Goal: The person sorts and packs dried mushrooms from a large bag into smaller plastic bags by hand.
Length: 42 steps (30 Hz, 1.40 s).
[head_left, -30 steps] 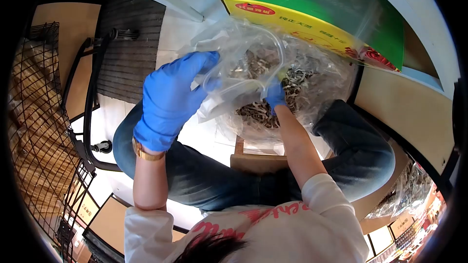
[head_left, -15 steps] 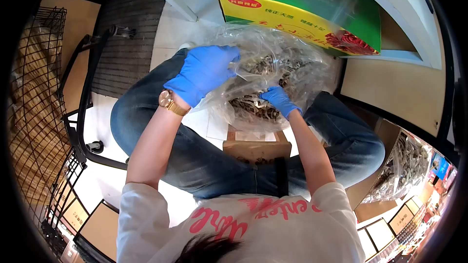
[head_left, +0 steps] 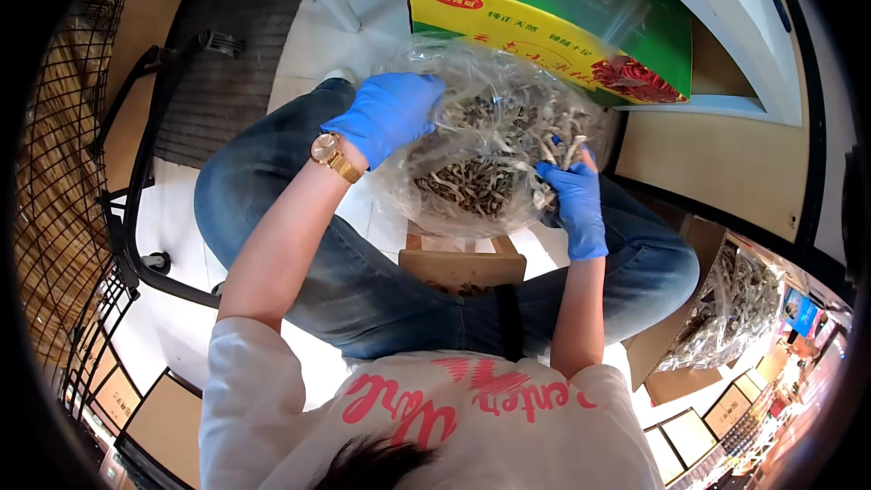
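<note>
A large clear plastic bag (head_left: 413,163) lies open between my knees, with dried greyish-brown strips (head_left: 467,186) inside. My left hand (head_left: 388,118), in a blue glove with a gold watch at the wrist, is closed on plastic at the bag's left side. My right hand (head_left: 573,200), also gloved in blue, grips a bunch of dried strips (head_left: 561,147) at the bag's right side. One fingertip of the right glove looks torn, with skin showing. Where the plastic of the bag overlaps, its layers cannot be told apart.
A green and yellow carton (head_left: 544,27) stands beyond the bag. Below the bag is a small wooden stool (head_left: 463,268). A black cart frame (head_left: 136,209) and wire basket (head_left: 59,191) are at the left. Another bag of dried strips (head_left: 730,308) sits in a box at the right.
My right hand has come up out of the bag and moved right, now holding a bunch of strips. My left hand stays on the plastic, and the view has shifted slightly.
</note>
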### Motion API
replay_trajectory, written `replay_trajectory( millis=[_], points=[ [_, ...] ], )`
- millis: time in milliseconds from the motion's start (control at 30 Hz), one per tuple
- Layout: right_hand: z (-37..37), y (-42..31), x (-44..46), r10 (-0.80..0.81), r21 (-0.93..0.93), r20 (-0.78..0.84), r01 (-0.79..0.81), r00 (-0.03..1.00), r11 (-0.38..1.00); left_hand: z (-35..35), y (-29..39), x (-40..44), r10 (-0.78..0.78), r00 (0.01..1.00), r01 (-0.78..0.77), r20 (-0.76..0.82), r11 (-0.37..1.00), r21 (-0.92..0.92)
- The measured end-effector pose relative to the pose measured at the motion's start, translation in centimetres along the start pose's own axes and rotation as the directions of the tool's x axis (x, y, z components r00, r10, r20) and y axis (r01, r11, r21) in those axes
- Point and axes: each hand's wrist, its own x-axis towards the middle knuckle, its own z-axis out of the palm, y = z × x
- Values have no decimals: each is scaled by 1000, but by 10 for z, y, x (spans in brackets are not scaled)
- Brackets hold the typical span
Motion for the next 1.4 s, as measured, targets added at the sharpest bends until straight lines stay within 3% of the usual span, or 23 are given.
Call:
replay_trajectory(
  millis=[67, 133, 200, 367, 433, 467, 533, 567, 633, 667, 767, 833, 933, 1067, 1167, 1267, 1333, 1400],
  points=[
    [1, -19, -15, -88, 231, -43, 96, 995, 968, 1, 2, 0, 12, 1000, -12, 13, 1000, 4],
    [-5, -24, -19, -103, 225, -54, 113, 993, 968, 3, 3, 0, 22, 999, -22, 27, 1000, 19],
    [-8, -32, -22, -223, 137, -105, 237, 969, 962, 11, 2, 2, 6, 998, -8, 58, 999, 47],
    [-10, -47, -23, -270, 141, -104, 283, 957, 949, 23, 5, 4, -3, 993, -5, 115, 998, 66],
    [-4, -47, -19, -275, -48, -56, 272, 960, 961, 21, 12, 2, 111, 992, -111, 53, 994, -3],
    [-1, -48, -18, -275, -50, -58, 273, 960, 961, 21, 14, 2, 113, 992, -113, 52, 994, -4],
    [4, -51, -16, -246, -320, 53, 250, 968, 914, 22, 18, 2, 149, 988, -146, 50, 988, -52],
    [4, -50, -13, -246, -321, 53, 250, 968, 914, 24, 19, 2, 149, 988, -146, 49, 988, -53],
    [5, -46, -5, -331, -443, 256, 415, 908, 795, 30, 19, 2, 156, 987, -155, 26, 988, -17],
    [6, -47, -2, -331, -443, 257, 415, 908, 794, 32, 19, 2, 154, 988, -154, 26, 988, -17],
    [9, -53, 2, -239, -440, 362, 391, 901, 808, 32, 20, 2, 142, 990, -142, 25, 990, -2],
    [13, -69, -1, -198, -585, 462, 465, 865, 665, 34, 19, 2, 190, 982, -190, -4, 982, -10],
    [10, -66, 4, -230, -538, 569, 569, 790, 622, 37, 19, 4, 178, 984, -178, 11, 984, -16],
    [13, -72, 3, -170, -513, 625, 565, 762, 647, 41, 21, 3, 204, 977, -208, -69, 977, -56],
    [19, -76, 1, -95, -575, 616, 529, 782, 624, 36, 26, 2, 155, 986, -149, 66, 985, -85],
    [21, -66, 4, -175, -553, 660, 630, 731, 546, 43, 28, 1, 205, 978, -200, 26, 972, -121],
    [22, -58, 6, -310, -495, 738, 793, 599, 355, 46, 30, -1, 173, 985, -165, 23, 967, -194],
    [22, -56, 8, -312, -501, 743, 801, 592, 327, 47, 30, -3, 160, 987, -154, 9, 964, -218]
  ],
)
